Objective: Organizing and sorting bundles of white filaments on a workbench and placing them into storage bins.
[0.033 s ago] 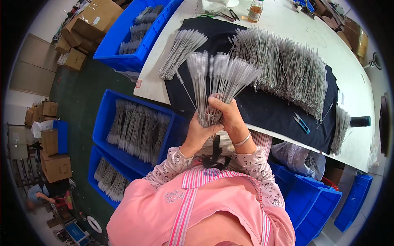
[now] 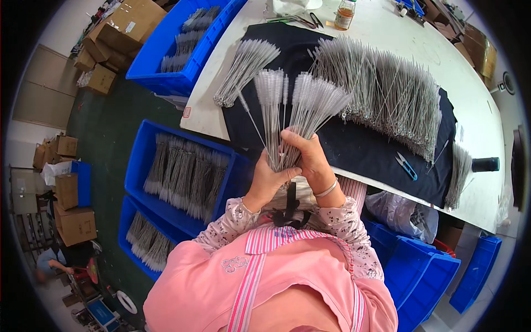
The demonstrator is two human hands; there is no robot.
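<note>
Noted: label on glass jar, white sticker on cardboard box, small tag on worktop edge. From where I stand, no lettering is legible.

An open lane runs along the near edge of the dark cloth, from the fanned brushes over its left part to the blue snips lying toward its right end (blades toward the pile). The thick brush pile walls off the cloth's far side, and a smaller bundle blocks its far left corner. Beyond the cloth, the white table leaves room to pass, while a slim bundle obstructs its right end.
</note>
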